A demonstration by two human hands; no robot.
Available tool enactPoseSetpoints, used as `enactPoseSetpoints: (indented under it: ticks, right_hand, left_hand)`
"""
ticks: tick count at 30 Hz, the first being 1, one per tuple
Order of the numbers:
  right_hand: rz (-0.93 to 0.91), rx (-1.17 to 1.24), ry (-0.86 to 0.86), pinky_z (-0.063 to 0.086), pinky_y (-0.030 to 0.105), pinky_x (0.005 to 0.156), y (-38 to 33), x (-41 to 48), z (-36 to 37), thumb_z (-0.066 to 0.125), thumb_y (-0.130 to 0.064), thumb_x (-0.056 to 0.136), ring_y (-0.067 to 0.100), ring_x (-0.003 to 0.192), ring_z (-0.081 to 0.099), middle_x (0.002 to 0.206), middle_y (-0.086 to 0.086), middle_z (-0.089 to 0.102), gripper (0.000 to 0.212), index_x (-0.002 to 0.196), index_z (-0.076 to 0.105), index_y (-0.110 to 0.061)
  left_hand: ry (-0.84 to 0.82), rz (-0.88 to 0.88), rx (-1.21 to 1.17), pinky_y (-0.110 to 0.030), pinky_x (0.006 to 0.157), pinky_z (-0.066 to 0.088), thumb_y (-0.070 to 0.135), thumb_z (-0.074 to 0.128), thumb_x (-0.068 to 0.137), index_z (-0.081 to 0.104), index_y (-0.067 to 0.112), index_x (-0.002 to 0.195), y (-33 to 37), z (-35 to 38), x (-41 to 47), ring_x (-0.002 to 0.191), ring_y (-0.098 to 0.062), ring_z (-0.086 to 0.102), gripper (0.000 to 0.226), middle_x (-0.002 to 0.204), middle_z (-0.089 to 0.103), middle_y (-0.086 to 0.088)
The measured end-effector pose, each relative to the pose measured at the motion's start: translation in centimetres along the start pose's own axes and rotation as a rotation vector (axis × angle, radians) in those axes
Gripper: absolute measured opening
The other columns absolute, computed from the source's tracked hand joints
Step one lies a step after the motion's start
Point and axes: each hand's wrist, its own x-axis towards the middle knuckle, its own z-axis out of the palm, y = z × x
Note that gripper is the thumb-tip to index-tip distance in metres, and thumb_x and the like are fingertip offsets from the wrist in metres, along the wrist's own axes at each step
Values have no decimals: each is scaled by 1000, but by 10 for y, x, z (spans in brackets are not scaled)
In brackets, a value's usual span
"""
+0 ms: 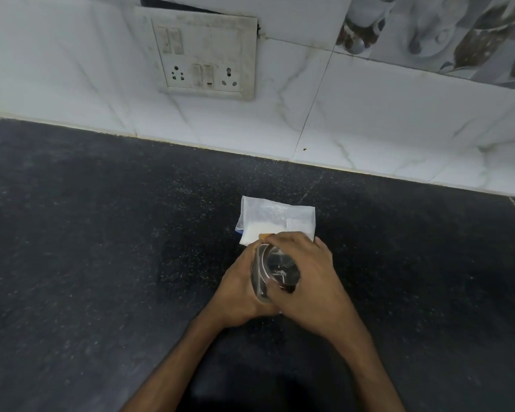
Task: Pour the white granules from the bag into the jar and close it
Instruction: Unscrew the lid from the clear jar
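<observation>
A small clear jar point(262, 272) stands on the black counter, mostly covered by both hands. My left hand point(238, 289) wraps around the jar's left side. My right hand point(309, 281) grips from above and the right, fingers over the transparent lid point(281, 270). Just behind the jar lies a flat clear plastic bag point(277, 220) with white granules gathered in its lower left part. The bag touches the fingertips of my right hand. Whether the lid is seated on the jar I cannot tell.
The black speckled stone counter point(101, 248) stretches wide to both sides. A white marble-tiled wall point(399, 120) rises behind it, with a dirty switch and socket panel point(204, 55) above the counter's back edge.
</observation>
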Motion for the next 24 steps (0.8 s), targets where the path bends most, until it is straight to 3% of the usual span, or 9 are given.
enactPoseSetpoints:
  ticks: [2, 4, 7, 9, 13, 16, 18, 21, 24]
  right_hand:
    - [-23, -14, -6, 9, 44, 123, 0, -1, -3, 66, -46, 70, -11, 135, 29, 135, -28, 44, 72, 139, 46, -39]
    - [-7, -79, 83, 15, 40, 121, 1, 0, -3, 65, -54, 72, -3, 132, 39, 135, -21, 50, 71, 138, 47, -38]
    - [-67, 12, -6, 34, 44, 113, 1, 1, -3, 66, -31, 74, -4, 119, 51, 122, -22, 59, 52, 125, 61, -30]
    - [-101, 79, -53, 38, 40, 112, 2, 1, -5, 69, -22, 72, -8, 125, 47, 129, -27, 54, 59, 130, 57, -31]
    - [-24, -119, 90, 42, 36, 108, 2, 0, -2, 74, -48, 73, 4, 122, 50, 131, -13, 55, 66, 133, 54, -29]
    - [-88, -22, -98, 23, 40, 122, 4, 0, -6, 70, -30, 73, -6, 136, 36, 138, -18, 53, 65, 135, 51, -36]
    - [-86, -28, -123, 6, 39, 124, 4, -1, -7, 71, -34, 74, -6, 145, 20, 151, -20, 40, 74, 141, 42, -42]
    - [-39, -104, 45, 21, 43, 122, 2, -4, -2, 67, -43, 74, -2, 136, 38, 141, -19, 49, 62, 134, 52, -35]
    - [-109, 60, -165, 1, 38, 124, 3, -6, -1, 65, -22, 70, -13, 143, 18, 138, -32, 43, 63, 129, 53, -42]
  left_hand:
    - [0, -3, -7, -50, 103, 48, 13, 94, 59, 43, 24, 139, -1, 0, 0, 125, -22, 58, 96, 134, 59, 1]
    - [3, 2, -2, -46, 101, 50, 11, 94, 57, 45, 25, 136, -1, 0, 0, 123, -21, 59, 94, 131, 61, 3]
    - [16, 11, -2, -40, 100, 50, 9, 95, 55, 46, 26, 134, -2, 1, 0, 120, -20, 60, 94, 128, 62, 4]
    - [9, 5, -7, -45, 101, 50, 10, 95, 57, 45, 24, 135, -3, 1, 1, 122, -21, 60, 95, 129, 61, 1]
    - [-3, 15, -18, -45, 101, 51, 9, 93, 59, 46, 22, 135, -1, 1, 0, 122, -19, 60, 91, 129, 61, 3]
    - [14, 15, -16, -41, 104, 50, 10, 95, 57, 44, 27, 136, -1, 1, 0, 124, -14, 59, 95, 132, 61, 5]
    - [7, 27, -10, -43, 104, 49, 9, 94, 59, 43, 27, 137, -2, 1, 0, 125, -18, 59, 95, 133, 60, 2]
    - [4, 24, -19, -46, 103, 49, 10, 94, 58, 47, 26, 133, -1, 1, 1, 122, -20, 59, 89, 130, 61, 3]
    - [-1, 3, -8, -48, 103, 48, 19, 93, 58, 50, 17, 132, -3, 1, 1, 123, -20, 59, 86, 130, 60, 0]
